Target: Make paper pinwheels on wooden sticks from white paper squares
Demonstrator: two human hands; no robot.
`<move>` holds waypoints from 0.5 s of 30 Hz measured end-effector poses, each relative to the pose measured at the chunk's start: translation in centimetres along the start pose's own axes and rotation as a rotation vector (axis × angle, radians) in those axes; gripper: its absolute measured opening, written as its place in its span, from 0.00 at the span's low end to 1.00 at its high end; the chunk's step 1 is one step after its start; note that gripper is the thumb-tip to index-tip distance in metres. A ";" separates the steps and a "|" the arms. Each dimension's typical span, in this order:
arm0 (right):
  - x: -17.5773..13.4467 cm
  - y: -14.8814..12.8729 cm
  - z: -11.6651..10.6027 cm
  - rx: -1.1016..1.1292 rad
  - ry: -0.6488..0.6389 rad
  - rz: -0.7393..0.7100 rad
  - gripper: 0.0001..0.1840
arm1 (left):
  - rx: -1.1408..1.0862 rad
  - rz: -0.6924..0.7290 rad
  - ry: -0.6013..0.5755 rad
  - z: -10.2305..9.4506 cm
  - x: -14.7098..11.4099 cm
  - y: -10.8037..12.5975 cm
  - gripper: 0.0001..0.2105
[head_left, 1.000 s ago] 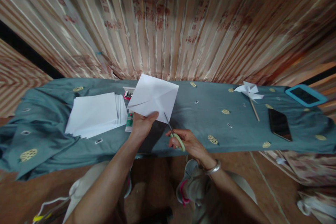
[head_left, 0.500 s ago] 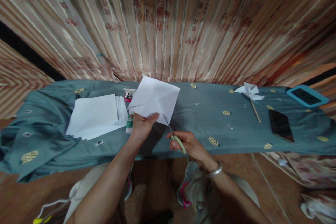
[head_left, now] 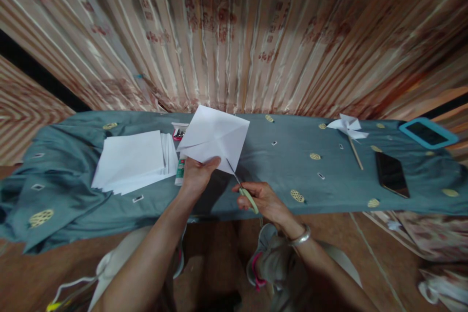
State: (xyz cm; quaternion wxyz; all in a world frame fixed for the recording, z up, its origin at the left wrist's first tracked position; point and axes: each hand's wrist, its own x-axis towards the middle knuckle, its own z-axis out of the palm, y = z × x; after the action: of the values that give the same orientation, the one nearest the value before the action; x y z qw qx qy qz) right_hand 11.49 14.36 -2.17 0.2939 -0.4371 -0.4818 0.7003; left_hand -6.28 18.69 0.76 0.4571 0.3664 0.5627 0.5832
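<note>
My left hand (head_left: 198, 174) pinches the lower left edge of a white paper square (head_left: 223, 131), thumb on top, fingers beneath. Faint creases cross the sheet toward its middle, and a slit shows at its left side. Scissors (head_left: 248, 199) with pale green handles are in my right hand (head_left: 261, 198), with fingers in the loops. Their blades reach into the paper near its bottom corner, pointing toward the middle. Just behind my left hand stands a green and white glue stick (head_left: 180, 170), partly covered. A small red and white box (head_left: 179, 131) of metal bits lies beside the paper.
A stack of white paper (head_left: 131, 161) rests on the left of the cloth-covered table (head_left: 281, 175). On the right are a paper pinwheel (head_left: 349, 126) on a stick, a black phone (head_left: 392, 174) and a blue-framed tablet (head_left: 427, 133). A curtain (head_left: 234, 34) hangs behind.
Almost nothing differs. The paper and both hands have shifted very slightly left, and the scissors stay in the sheet at the same corner.
</note>
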 end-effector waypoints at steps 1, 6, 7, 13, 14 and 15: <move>0.0 0.0 0.0 0.006 0.004 0.002 0.29 | -0.006 0.004 -0.001 0.0 0.0 0.0 0.13; 0.0 -0.3 0.0 -0.014 0.026 -0.002 0.29 | 0.000 0.018 -0.069 0.1 -0.2 -0.2 0.13; 0.0 -0.3 0.0 -0.028 0.027 -0.012 0.29 | 0.008 0.023 -0.084 0.1 -0.3 -0.4 0.12; -0.1 -0.5 0.0 -0.049 0.028 -0.020 0.30 | 0.006 0.041 -0.085 0.0 -0.2 -1.0 0.17; -0.1 -0.4 0.0 -0.040 0.028 -0.016 0.30 | 0.002 0.044 -0.087 0.0 -0.2 -1.0 0.18; 0.0 -0.4 0.0 -0.029 0.030 -0.014 0.30 | -0.004 0.044 -0.092 0.0 -0.2 -1.0 0.18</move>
State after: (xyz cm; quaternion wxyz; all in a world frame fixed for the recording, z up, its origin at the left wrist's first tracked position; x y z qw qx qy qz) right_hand 11.53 14.47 -1.82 0.2993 -0.4484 -0.4906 0.6846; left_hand -6.13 18.46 -0.18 0.4702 0.4043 0.5315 0.5770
